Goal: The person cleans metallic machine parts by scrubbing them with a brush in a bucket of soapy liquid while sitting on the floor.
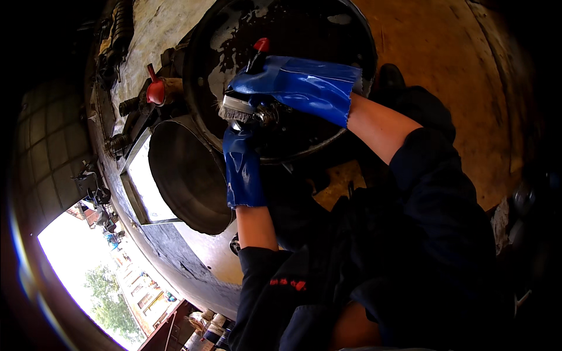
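Blue rubber gloves cover both of my hands over a wide black basin (196, 96) holding dark, wet liquid. My right hand (266, 79) is closed round a paint-type brush (237, 108); its pale ferrule and short bristles show below the fingers. A red-tipped handle end (261, 45) sticks up past that hand and seems to belong to the brush. Just below, my left hand (241, 155) is closed on a dark, greasy metal part (269, 116). The bristles are right beside the part; whether they touch it I cannot tell. My left fingertips are partly hidden.
Left of the basin stands a round dark pan (190, 175), tilted against it. A red funnel-like piece (156, 90) sits among dark machine parts farther left. Coil springs (122, 23) lie at the far left. My shoe (391, 76) is on the brown floor at right.
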`<state>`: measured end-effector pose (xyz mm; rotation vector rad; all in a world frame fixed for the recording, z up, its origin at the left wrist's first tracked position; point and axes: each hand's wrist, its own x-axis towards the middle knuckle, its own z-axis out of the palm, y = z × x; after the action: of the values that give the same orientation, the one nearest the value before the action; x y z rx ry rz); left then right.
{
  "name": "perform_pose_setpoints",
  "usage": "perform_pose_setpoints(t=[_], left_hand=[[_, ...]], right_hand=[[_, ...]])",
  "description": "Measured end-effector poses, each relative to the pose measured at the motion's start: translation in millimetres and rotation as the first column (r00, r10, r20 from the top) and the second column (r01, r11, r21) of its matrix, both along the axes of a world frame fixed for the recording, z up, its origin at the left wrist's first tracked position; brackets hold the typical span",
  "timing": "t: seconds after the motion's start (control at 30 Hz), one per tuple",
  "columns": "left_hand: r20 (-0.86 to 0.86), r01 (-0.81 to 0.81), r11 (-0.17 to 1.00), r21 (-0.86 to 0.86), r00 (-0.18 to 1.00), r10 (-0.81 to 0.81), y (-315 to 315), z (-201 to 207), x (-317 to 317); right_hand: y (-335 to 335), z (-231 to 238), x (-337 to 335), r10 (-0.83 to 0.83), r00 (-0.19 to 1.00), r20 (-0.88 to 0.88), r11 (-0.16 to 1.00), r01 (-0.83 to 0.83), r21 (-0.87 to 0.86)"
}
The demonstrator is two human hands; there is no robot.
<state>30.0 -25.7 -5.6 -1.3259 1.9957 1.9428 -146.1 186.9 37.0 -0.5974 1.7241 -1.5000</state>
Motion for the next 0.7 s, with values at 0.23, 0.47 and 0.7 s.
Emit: perform_pose_setpoints(t=[0.23, 0.47, 0.7], left_hand=[[-0.158, 0.004, 0.995, -0.097, 0.987, -0.019, 37.2, 34.0, -6.3], [-0.159, -0.062, 0.996, -0.065, 0.986, 0.051, 56.7, 56.5, -3.9], [-0.305, -0.166, 0.984, 0.072, 0.935, 0.180, 28.1, 57.4, 21.0]], right_hand=[[-15.1, 18.2, -11.9, -0.089, 0.995, 0.055, 0.980, 0.077, 0.183], [26.6, 19.1, 2.5, -0.116, 0.979, -0.166, 0.970, 0.148, 0.192], [43.8, -12.8, 55.1, -0.033, 0.818, -0.575, 0.883, 0.293, 0.366]])
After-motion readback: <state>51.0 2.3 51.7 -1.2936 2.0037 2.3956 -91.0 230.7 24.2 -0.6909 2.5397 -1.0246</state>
